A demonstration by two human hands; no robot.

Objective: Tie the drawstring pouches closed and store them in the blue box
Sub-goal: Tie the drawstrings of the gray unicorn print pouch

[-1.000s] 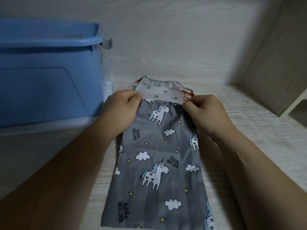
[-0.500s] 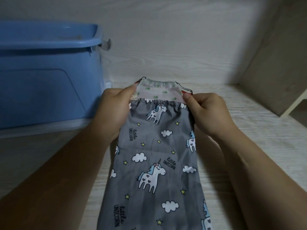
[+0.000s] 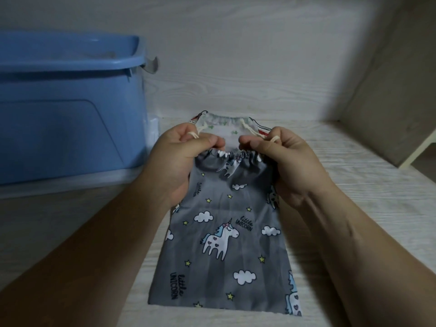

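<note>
dim, bluish cast | soft shadows right of arms | slight blur (edges bowed)

Counter point(image 3: 354, 190): pale wood grain, with the same finish on the back wall point(image 3: 236, 55). Blue box point(image 3: 66, 128) sits at left rear with a pale translucent strip under its base. Grey unicorn pouch point(image 3: 224, 251) lies lengthwise mid-counter, bottom end flat and nearest the camera, top end gathered and overlapping a white pouch with green print point(image 3: 226, 128); a red-striped edge point(image 3: 263, 131) pokes out beneath that one. Beige panel point(image 3: 389, 102) stands at right rear, well apart from the pouches.
</note>
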